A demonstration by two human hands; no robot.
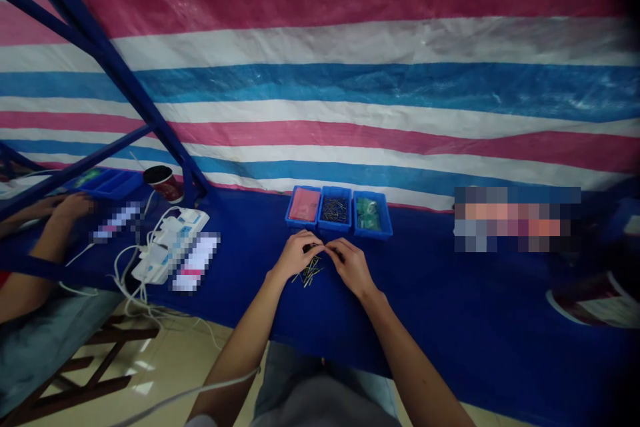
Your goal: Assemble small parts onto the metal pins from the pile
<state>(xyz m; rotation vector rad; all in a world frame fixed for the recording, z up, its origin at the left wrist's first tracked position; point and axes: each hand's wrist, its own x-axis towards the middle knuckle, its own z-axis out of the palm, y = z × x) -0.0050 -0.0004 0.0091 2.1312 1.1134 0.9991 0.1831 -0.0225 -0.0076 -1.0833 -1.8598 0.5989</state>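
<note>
A blue desk [450, 300] fronted a striped sheet [350, 90]. Slender, yellowish pieces [311, 273] lay heaped near both hands' fingers [304, 239], their grip indiscernible.

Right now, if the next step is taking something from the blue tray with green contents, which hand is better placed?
Probably the right hand: it is nearer to the green-filled tray, while the left hand is in front of the pink-filled tray, farther left.

The single head-worn camera looks forward and down over the table [435, 307], with left hand [296, 256] and right hand [353, 265] near and the sheet [370, 87] beyond.
</note>
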